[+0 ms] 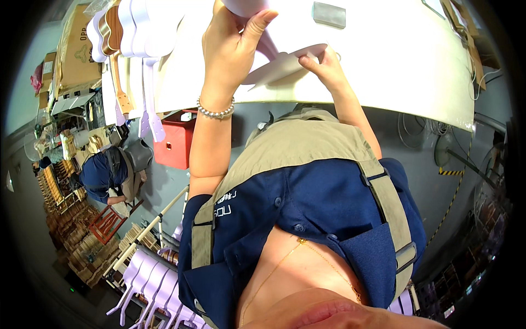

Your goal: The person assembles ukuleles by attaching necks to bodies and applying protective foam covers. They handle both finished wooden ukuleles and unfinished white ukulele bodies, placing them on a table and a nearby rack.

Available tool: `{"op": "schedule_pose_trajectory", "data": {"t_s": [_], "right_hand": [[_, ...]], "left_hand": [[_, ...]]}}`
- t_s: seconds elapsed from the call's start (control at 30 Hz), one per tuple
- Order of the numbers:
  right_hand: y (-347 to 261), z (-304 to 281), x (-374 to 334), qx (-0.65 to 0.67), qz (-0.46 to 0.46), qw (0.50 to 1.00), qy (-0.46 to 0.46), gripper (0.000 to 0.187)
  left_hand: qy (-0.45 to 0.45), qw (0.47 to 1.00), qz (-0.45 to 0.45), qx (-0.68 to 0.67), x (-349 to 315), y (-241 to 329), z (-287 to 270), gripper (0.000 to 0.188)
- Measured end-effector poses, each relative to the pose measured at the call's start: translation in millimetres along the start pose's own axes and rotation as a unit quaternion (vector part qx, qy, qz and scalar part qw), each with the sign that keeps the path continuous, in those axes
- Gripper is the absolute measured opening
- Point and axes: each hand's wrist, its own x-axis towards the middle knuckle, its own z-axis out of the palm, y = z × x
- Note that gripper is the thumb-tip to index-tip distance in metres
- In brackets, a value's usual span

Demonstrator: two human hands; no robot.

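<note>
My left hand (230, 52) grips a glossy lilac instrument (267, 46), apparently a ukulele, above the white table. Its thumb lies along the front and the other fingers are hidden behind. The rounded upper part of the instrument is cut off by the top edge of the picture. Between thumb and fingers, my right hand (327, 67) holds the edge of a thin, pale, curved sheet (282, 70). This sheet lies against or just below the lilac narrow part; whether they touch I cannot tell. Beyond both hands, a grey rectangular block (329, 15) rests on the table.
Several lilac ukuleles (147, 33) and a wood-coloured one (112, 30) lie at the table's left, necks overhanging its edge. Below stands a red bin (174, 145). More lilac instruments (148, 274) fill a rack at lower left. Another person (104, 172) bends over farther left.
</note>
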Motion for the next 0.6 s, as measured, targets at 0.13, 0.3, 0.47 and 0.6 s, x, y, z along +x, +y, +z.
{"op": "schedule_pose_trajectory", "data": {"t_s": [0.13, 0.3, 0.47, 0.6], "right_hand": [[40.8, -9.6, 2.2, -0.265, -0.078, 0.961, 0.011, 0.070], [60.3, -12.9, 6.8, -0.500, -0.144, 0.845, 0.123, 0.058], [109.9, -19.8, -3.9, -0.108, 0.055, 0.987, 0.104, 0.061], [89.2, 18.4, -18.5, 0.179, 0.242, 0.951, 0.070, 0.068]], "left_hand": [[-0.038, 0.993, -0.031, -0.103, 0.5, -7.3, -8.0, 0.030], [-0.001, 0.983, -0.078, -0.165, -10.2, -16.9, -58.2, 0.039], [0.190, 0.946, -0.165, -0.203, -48.5, -55.1, -109.7, 0.055], [0.267, 0.907, -0.231, -0.231, -80.5, -66.7, -121.2, 0.058]]}}
